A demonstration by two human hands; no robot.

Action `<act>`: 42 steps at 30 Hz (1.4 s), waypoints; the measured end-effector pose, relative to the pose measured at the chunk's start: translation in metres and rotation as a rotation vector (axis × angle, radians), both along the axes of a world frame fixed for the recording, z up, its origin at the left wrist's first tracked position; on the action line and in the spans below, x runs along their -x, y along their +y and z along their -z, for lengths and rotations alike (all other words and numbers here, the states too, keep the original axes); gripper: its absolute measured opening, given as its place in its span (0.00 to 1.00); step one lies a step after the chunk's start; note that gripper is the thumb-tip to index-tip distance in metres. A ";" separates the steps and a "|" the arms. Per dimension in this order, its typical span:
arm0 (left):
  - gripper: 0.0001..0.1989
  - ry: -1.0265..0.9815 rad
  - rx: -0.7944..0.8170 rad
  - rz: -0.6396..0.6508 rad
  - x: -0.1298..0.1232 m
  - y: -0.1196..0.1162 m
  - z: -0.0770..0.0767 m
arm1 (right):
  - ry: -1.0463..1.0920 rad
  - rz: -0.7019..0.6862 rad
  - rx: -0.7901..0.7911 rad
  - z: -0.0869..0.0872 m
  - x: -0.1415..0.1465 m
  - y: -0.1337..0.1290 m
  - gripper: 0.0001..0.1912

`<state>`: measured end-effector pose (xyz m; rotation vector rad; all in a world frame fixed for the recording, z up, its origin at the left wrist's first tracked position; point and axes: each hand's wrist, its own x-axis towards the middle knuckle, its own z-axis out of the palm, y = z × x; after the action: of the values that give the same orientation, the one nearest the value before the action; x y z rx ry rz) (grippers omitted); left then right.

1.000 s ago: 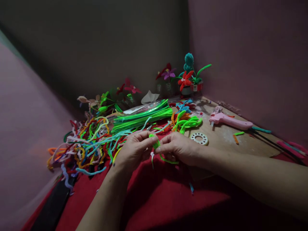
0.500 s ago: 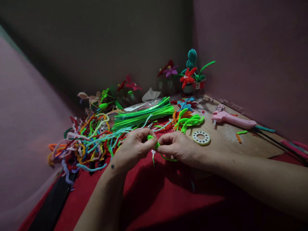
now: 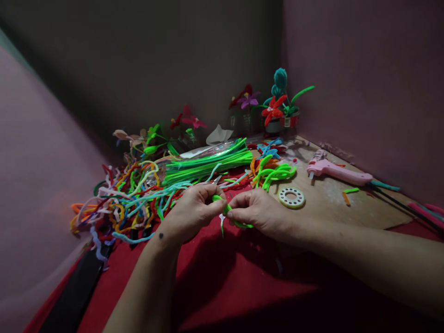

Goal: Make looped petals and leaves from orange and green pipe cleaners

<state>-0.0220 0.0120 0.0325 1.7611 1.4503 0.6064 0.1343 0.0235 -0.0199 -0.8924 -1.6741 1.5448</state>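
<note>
Between my two hands is a bright green pipe cleaner (image 3: 227, 209), pinched near its middle. My left hand (image 3: 199, 206) grips one part of it between thumb and fingers. Close beside it, my right hand (image 3: 255, 210) pinches the same pipe cleaner, and a green length curves out below the fingers. Just under the fingertips a small white tuft on a thin green stem (image 3: 222, 222) shows; whether it is held or lies on the cloth I cannot tell. The tips of both hands nearly touch, hiding part of the green piece.
A tangled heap of coloured pipe cleaners (image 3: 121, 199) lies left, a bundle of green ones (image 3: 211, 162) behind. On a board (image 3: 326, 208) at right are a pink glue gun (image 3: 340, 172) and a holed ring (image 3: 291, 198). Pipe-cleaner flowers (image 3: 274, 110) stand at the back; red cloth (image 3: 208, 286) lies in front.
My hands stay in nearly the same place, still pinching the green pipe cleaner. Its loose length below my right fingers has shifted slightly. The whole view has moved a little.
</note>
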 end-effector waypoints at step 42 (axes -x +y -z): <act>0.11 0.018 -0.193 -0.026 -0.005 0.008 0.012 | 0.118 0.027 0.257 0.003 -0.001 0.007 0.07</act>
<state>-0.0171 0.0196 0.0205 1.9013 1.4699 0.7681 0.1351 0.0306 -0.0227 -0.9291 -1.3970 1.7854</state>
